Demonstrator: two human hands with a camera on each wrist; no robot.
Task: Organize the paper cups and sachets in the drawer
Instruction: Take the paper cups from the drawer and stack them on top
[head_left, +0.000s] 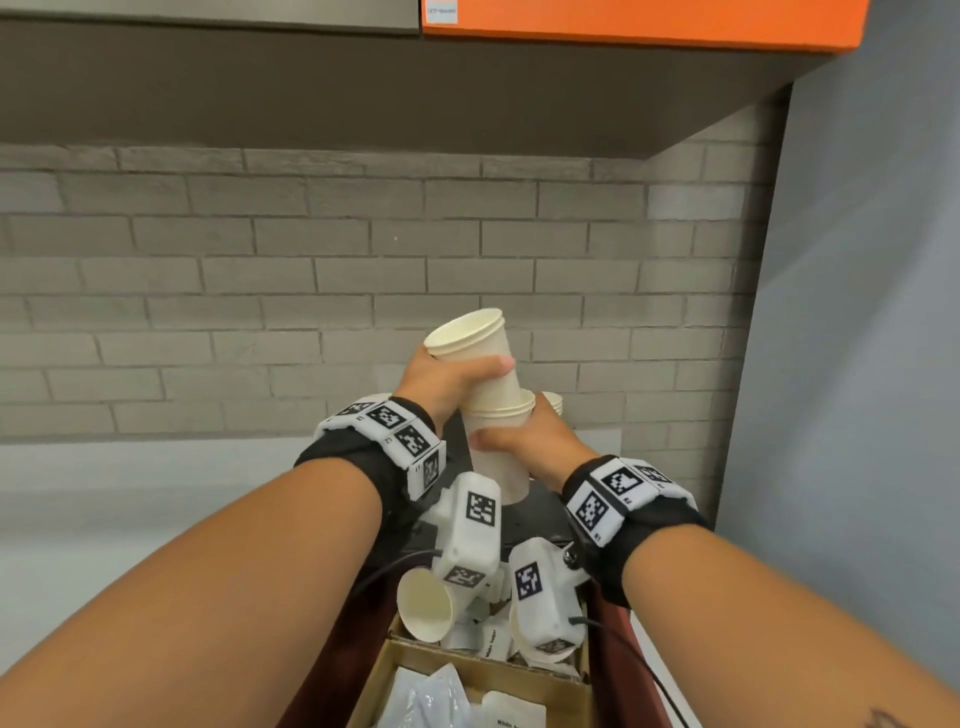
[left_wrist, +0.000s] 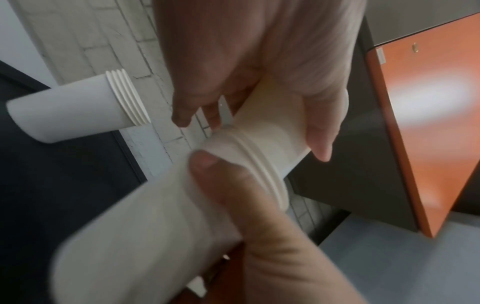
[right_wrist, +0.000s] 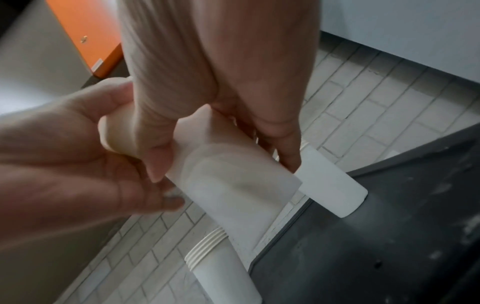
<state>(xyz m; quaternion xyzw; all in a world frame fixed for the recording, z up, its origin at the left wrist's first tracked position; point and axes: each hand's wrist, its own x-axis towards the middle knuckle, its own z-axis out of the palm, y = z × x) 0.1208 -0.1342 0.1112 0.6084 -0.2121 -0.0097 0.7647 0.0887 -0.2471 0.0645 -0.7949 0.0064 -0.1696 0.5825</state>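
**Desk editor:** Two hands, two cups — what is happening in front of the brick wall (head_left: 363, 249)?

**Photographer:** Both hands are raised above the open drawer (head_left: 613, 670). The left hand (head_left: 447, 382) is wrapped round an upper cup (head_left: 480, 345), whose base is seated in the mouth of a lower stack of cups (head_left: 496, 452), which the right hand (head_left: 540, 441) grips from the side. The left wrist view shows several rims on that lower stack, so it is more than one cup. I judge the upper cup is being nested in.

**Desk editor:** How much is tidied?

**Photographer:** Partly, as far as the pictures show. Behind the held stack, on the dark desk (right_wrist: 389, 236), a second stack of cups (right_wrist: 215, 265) stands upright, and another white cup (right_wrist: 335, 185) stands close beside it. Below the hands, in the drawer, one loose cup (head_left: 426, 605) lies on its side, mouth towards the camera.

**Desk editor:** And the sachets?

**Photographer:** Sachets (head_left: 488, 639) lie jumbled in the cardboard compartment just beside the loose cup, some hidden by the wrist cameras. Nearer the camera, a white packet (head_left: 511, 712) and a crinkled plastic bag (head_left: 431, 696) sit in the next compartment. By my reading, the loose cup and the sachets are left, and the stacks are not yet back in the drawer.
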